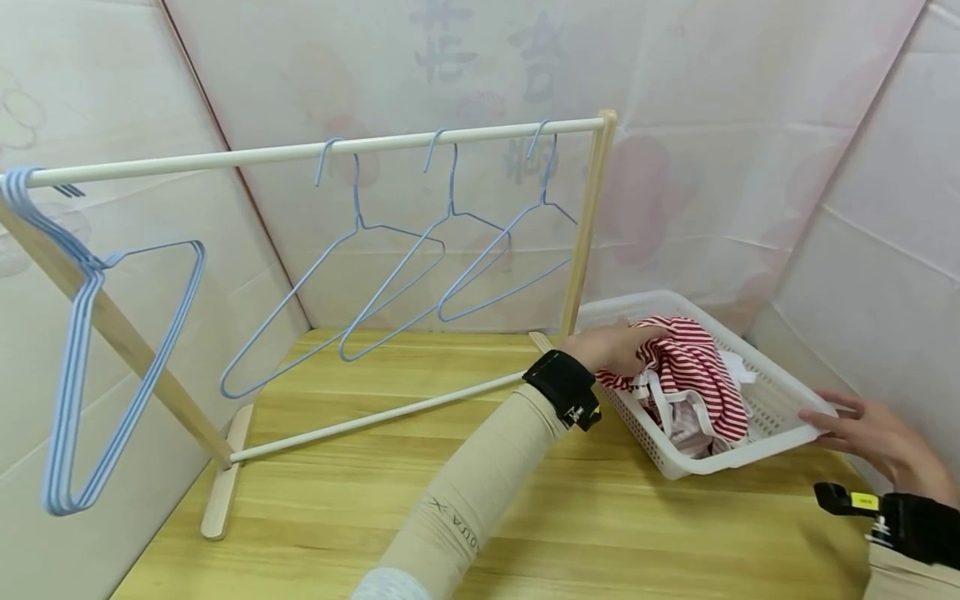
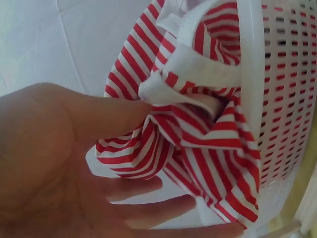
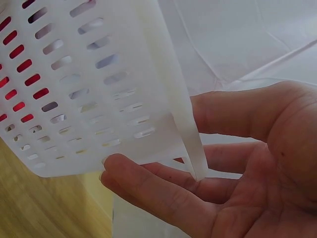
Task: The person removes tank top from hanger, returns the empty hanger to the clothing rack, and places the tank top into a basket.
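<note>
A red-and-white striped garment with white trim lies bunched in a white plastic basket at the right of the table. My left hand reaches over the basket's near left side and pinches the garment. In the left wrist view, the thumb of the left hand presses on the striped cloth, and the other fingers stretch along its far side. At the basket's right corner, my right hand grips the rim. Seen from the right wrist, the right hand has its thumb and fingers on both sides of the white rim.
A clothes rack with a white rail and wooden posts stands left of the basket. Three spaced blue hangers hang on it, and several more hangers bunch at the left end. The wooden table lies beneath.
</note>
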`<state>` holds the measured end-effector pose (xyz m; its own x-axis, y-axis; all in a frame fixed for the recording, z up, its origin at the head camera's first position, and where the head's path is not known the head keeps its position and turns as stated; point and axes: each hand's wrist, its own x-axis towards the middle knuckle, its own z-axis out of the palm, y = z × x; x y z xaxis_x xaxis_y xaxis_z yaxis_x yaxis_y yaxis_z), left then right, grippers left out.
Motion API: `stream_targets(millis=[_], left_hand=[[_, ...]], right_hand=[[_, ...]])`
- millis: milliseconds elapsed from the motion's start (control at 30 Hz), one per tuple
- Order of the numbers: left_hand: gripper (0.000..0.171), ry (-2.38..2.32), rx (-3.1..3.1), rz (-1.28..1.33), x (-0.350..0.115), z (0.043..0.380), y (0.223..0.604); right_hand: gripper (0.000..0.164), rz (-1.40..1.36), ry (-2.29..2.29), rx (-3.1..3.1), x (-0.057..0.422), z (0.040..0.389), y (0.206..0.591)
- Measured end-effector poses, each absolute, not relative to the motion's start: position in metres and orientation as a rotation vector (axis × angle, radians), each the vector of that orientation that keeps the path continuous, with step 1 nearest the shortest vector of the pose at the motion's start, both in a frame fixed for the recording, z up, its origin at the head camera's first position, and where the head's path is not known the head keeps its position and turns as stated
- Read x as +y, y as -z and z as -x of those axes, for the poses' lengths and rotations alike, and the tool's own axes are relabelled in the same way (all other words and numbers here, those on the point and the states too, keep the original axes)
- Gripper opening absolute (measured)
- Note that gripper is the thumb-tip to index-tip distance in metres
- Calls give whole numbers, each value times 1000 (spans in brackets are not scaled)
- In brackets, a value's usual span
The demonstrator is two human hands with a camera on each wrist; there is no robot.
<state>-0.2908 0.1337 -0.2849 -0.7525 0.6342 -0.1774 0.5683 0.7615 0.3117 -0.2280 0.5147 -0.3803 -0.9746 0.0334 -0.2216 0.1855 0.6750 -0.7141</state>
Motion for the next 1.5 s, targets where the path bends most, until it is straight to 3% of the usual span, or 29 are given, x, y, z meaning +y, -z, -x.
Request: stream_targets(millis=[400,767,1033,1267,1500], left_hand=[[61,-472,2619,-1222,140,299,298],[52,-595,2578,-1203,143,311,317],[65,-604,2553,-1072,146,314,317],[65,-536,2549,-1061,146,319,322],[69,-410,2629,-1207,144,322,332]], right_hand=[[93,-173,1196,2698,515,218,381],[88,-122,1232,2646,505,219,381],[88,-112,1235,2655,500,221,381],[87,-102,1271,2636,499,223,381],[88,-116,1268,2618,497,226,382]])
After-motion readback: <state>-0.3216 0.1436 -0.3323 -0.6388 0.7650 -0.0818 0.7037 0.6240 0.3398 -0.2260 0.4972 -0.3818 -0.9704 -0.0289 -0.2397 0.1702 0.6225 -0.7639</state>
